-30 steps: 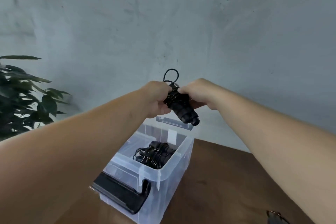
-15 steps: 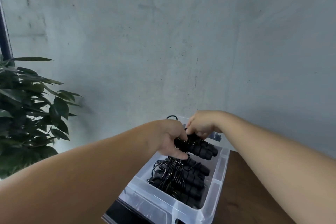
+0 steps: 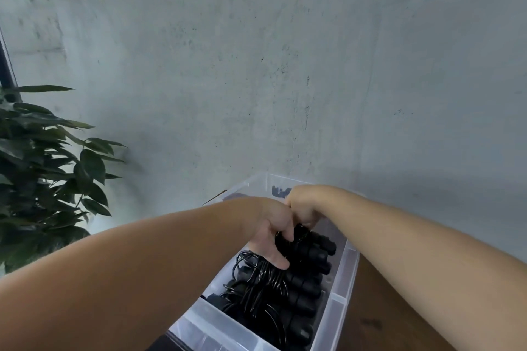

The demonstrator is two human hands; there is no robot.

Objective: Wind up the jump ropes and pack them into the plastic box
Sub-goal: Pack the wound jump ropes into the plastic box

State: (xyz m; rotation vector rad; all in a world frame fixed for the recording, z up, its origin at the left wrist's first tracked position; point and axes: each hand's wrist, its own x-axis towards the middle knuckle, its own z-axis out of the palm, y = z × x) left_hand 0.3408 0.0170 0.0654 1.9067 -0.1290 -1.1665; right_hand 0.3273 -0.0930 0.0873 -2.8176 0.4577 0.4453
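Both hands are down inside the clear plastic box (image 3: 340, 279) now, where half a second ago they hovered just over its rim, and a second ago they were raised well above it against the wall; the left hand (image 3: 272, 232) has its fingers curled round the wound jump rope (image 3: 309, 243), thumb reaching down to the cord loops below, and the right hand (image 3: 303, 206) is bunched close against it at the bundle's far end, pinching there as far as I can see, though its fingertips are hidden behind the left hand; the bundle's ribbed black handles now lie level with the top of the packed jump ropes (image 3: 285, 299) already filling the box, touching them, rather than held clear above; those packed ropes lie side by side, handles pointing right, thin black cord looping out on the left; the box stands on the brown wooden worktop (image 3: 379, 319) near the grey concrete wall (image 3: 256, 65); the leafy potted plant (image 3: 42, 179) stands off to the left, and the view has dipped and closed in, so the box's black handle at the near end is cut off by the frame's edge
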